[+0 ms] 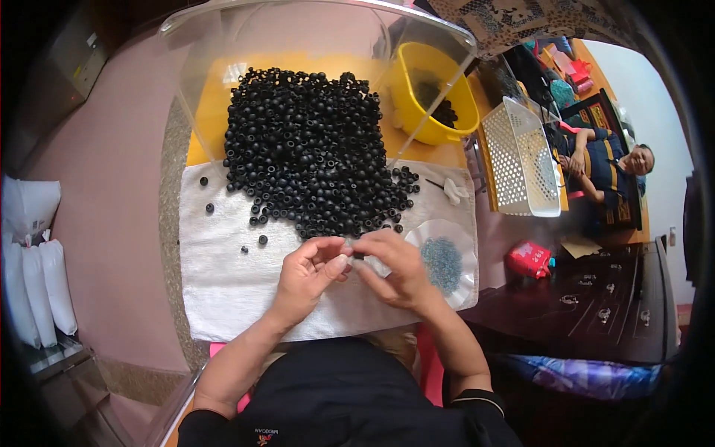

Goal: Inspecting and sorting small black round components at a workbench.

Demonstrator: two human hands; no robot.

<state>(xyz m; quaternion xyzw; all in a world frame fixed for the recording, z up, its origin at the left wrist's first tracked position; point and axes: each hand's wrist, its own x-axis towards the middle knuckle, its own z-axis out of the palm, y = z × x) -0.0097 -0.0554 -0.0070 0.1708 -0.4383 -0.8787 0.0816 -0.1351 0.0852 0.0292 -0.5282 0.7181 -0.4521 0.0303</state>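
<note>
My left hand (307, 274) and my right hand (395, 270) meet over a white towel (231, 290), fingertips close together. Both are closed in a pinch. A small black piece (358, 258) shows at the right fingertips; its full shape is hidden. Whatever the left fingers hold is too small to make out. Just beyond my hands lies a large heap of round black beads with holes (305, 149), spreading from a clear plastic bin (331, 9) onto the towel. Beside my right hand stands a white wavy-rimmed plate (465, 287) of tiny bluish clear pieces (441, 261).
A yellow basin (424, 127) with some black pieces stands at the far right. A dark-tipped tool (452, 191) rests nearby. Farther right are a white perforated basket (514, 160), a red package (530, 258) and a seated person (596, 160). White bags (41, 283) stand at left.
</note>
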